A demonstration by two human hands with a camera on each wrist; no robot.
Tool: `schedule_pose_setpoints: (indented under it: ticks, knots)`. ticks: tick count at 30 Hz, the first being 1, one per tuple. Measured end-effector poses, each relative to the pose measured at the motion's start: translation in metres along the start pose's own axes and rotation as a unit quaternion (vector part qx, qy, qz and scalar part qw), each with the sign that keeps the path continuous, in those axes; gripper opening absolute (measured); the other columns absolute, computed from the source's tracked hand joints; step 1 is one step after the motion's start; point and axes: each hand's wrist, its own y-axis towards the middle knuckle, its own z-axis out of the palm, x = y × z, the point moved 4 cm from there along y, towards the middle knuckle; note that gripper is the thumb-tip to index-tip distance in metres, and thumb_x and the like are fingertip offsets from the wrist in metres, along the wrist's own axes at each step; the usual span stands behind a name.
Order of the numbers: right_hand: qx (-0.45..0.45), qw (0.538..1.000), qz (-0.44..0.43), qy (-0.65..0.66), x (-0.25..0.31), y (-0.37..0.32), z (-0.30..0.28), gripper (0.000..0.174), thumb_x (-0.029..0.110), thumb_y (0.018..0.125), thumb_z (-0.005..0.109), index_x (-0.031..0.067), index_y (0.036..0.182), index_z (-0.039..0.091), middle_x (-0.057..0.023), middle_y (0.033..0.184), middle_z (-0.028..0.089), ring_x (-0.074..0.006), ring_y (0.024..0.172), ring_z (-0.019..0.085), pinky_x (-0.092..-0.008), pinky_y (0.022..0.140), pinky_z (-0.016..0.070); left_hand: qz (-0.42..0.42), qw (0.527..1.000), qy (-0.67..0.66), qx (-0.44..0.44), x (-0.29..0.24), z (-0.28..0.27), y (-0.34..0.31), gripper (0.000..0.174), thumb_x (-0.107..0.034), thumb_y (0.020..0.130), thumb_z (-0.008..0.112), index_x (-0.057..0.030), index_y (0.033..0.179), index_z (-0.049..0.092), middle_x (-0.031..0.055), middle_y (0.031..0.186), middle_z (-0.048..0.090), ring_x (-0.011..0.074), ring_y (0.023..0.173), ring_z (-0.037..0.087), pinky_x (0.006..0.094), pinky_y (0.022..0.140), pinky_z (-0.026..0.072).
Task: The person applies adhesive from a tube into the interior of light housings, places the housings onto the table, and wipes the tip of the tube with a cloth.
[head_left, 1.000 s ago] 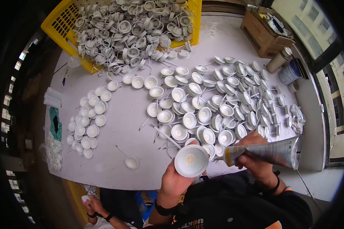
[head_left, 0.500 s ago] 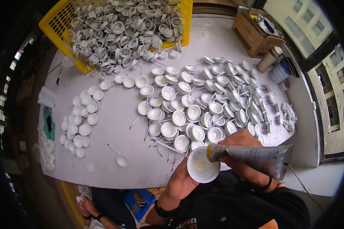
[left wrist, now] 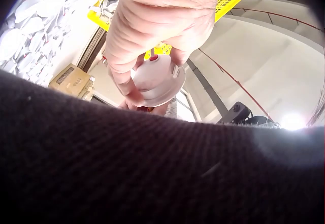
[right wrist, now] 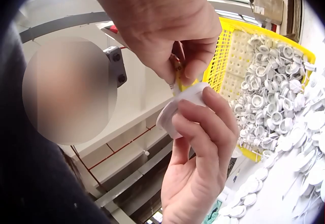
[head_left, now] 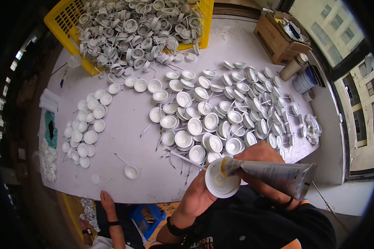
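Note:
In the head view, my left hand (head_left: 196, 199) holds a white round LED downlight (head_left: 214, 187), its dished face turned up and a ring of yellow LED dots inside. A white cable runs from it toward the upper left. My right hand (head_left: 262, 152) grips a grey squeeze tube (head_left: 278, 174) with a yellow band at its front end. That end overlaps the downlight's upper right rim, and the nozzle tip is hidden. From the left wrist, fingers wrap the downlight's back (left wrist: 155, 76). The right wrist view shows the tube's yellow end (right wrist: 179, 74) close over the downlight (right wrist: 175, 107).
Many similar downlights (head_left: 211, 121) cover the table's right half; a smaller group (head_left: 90, 137) lies left. One lies alone (head_left: 131, 172). Behind stands a yellow crate (head_left: 207, 25) full of grey-white housings. A carton (head_left: 278, 39) and bottle (head_left: 294, 66) stand right. Another person's hand (head_left: 107, 202) touches the front edge.
My right hand has brought the tube's front end left, over the downlight's rim. The downlight has shifted slightly right. The other person's hand has moved up to the table's edge.

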Motion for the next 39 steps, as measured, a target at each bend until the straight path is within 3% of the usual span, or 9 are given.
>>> schedule_pose_setpoints:
  ticks: [6, 9, 24, 26, 27, 34, 36, 38, 39]
  knots:
    - [-0.056, 0.997, -0.028, 0.039, -0.007, -0.005, 0.004, 0.026, 0.009, 0.065, 0.063, 0.0040, 0.089, 0.057, -0.0048, 0.085, 0.058, -0.0171, 0.072, 0.054, -0.0262, 0.062, 0.0443, -0.005, 1.000, 0.015, 0.005, 0.000, -0.002, 0.001, 0.058, -0.034, 0.083, 0.041, -0.0014, 0.125, 0.018, 0.0105, 0.122, 0.033, 0.0181, 0.112, 0.035, 0.0327, 0.092, 0.0305]
    - [-0.055, 0.998, -0.015, 0.032, -0.006, -0.002, -0.003, 0.026, 0.008, 0.064, 0.062, 0.0032, 0.089, 0.057, -0.0056, 0.085, 0.058, -0.0168, 0.071, 0.054, -0.0253, 0.060, 0.0443, 0.015, 0.991, 0.098, -0.088, -0.004, -0.006, -0.001, 0.055, -0.041, 0.082, 0.036, -0.0041, 0.123, 0.027, 0.0129, 0.120, 0.036, 0.0254, 0.107, 0.041, 0.0402, 0.083, 0.0392]
    - [0.119, 0.984, 0.017, 0.132, 0.002, -0.001, 0.008, 0.028, 0.008, 0.062, 0.062, 0.0060, 0.090, 0.057, -0.0072, 0.079, 0.052, -0.0202, 0.068, 0.053, -0.0275, 0.059, 0.0434, 0.092, 0.994, 0.032, -0.049, -0.013, -0.005, 0.000, 0.052, -0.034, 0.084, 0.037, -0.0012, 0.122, 0.026, 0.0128, 0.120, 0.037, 0.0240, 0.109, 0.039, 0.0373, 0.090, 0.0333]
    - [-0.038, 0.958, -0.027, 0.284, 0.000, -0.002, 0.011, 0.022, 0.008, 0.067, 0.060, 0.0071, 0.089, 0.057, -0.0063, 0.079, 0.054, -0.0209, 0.067, 0.053, -0.0284, 0.058, 0.0427, 0.065, 0.993, 0.046, -0.089, -0.008, -0.017, -0.002, 0.054, -0.039, 0.081, 0.037, -0.0066, 0.123, 0.027, 0.0105, 0.121, 0.037, 0.0247, 0.112, 0.035, 0.0421, 0.089, 0.0331]
    - [0.026, 0.993, -0.050, 0.104, 0.008, 0.005, 0.012, 0.017, 0.008, 0.071, 0.058, 0.0070, 0.088, 0.057, -0.0049, 0.078, 0.054, -0.0212, 0.066, 0.052, -0.0286, 0.057, 0.0420, 0.072, 0.992, 0.064, -0.081, -0.007, -0.018, -0.001, 0.053, -0.039, 0.082, 0.037, -0.0086, 0.124, 0.027, 0.0090, 0.121, 0.037, 0.0239, 0.111, 0.036, 0.0421, 0.088, 0.0339]
    - [-0.045, 0.983, 0.052, 0.173, -0.011, 0.007, 0.025, 0.014, 0.007, 0.073, 0.058, 0.0037, 0.086, 0.056, -0.0056, 0.078, 0.056, -0.0181, 0.075, 0.052, -0.0284, 0.065, 0.0410, 0.065, 0.993, 0.057, -0.080, -0.003, -0.017, -0.001, 0.050, -0.038, 0.083, 0.034, -0.0122, 0.125, 0.024, 0.0081, 0.126, 0.030, 0.0245, 0.116, 0.032, 0.0429, 0.091, 0.0306]
    - [-0.039, 0.989, -0.028, 0.137, -0.009, 0.005, 0.027, 0.017, 0.006, 0.072, 0.057, 0.0011, 0.088, 0.053, -0.0059, 0.076, 0.055, -0.0154, 0.067, 0.052, -0.0257, 0.058, 0.0420, 0.084, 0.990, 0.046, -0.107, -0.002, -0.018, -0.004, 0.051, -0.038, 0.084, 0.032, -0.0112, 0.126, 0.023, 0.0097, 0.127, 0.030, 0.0254, 0.115, 0.032, 0.0431, 0.091, 0.0311]
    - [-0.070, 0.898, 0.225, 0.371, -0.027, -0.011, 0.041, 0.017, 0.007, 0.072, 0.059, 0.0010, 0.087, 0.052, -0.0045, 0.073, 0.053, -0.0119, 0.057, 0.050, -0.0219, 0.049, 0.0417, 0.050, 0.998, 0.031, -0.008, -0.001, -0.013, -0.005, 0.052, -0.039, 0.084, 0.031, -0.0082, 0.125, 0.023, 0.0114, 0.126, 0.030, 0.0262, 0.114, 0.034, 0.0435, 0.089, 0.0321]
    - [-0.103, 0.886, 0.223, 0.393, -0.030, -0.015, 0.041, 0.018, 0.007, 0.072, 0.058, 0.0001, 0.087, 0.051, -0.0050, 0.072, 0.052, -0.0107, 0.054, 0.049, -0.0204, 0.045, 0.0406, 0.058, 0.998, 0.030, -0.003, -0.001, -0.016, -0.004, 0.051, -0.037, 0.085, 0.028, -0.0052, 0.124, 0.024, 0.0121, 0.123, 0.034, 0.0262, 0.111, 0.037, 0.0440, 0.086, 0.0342]
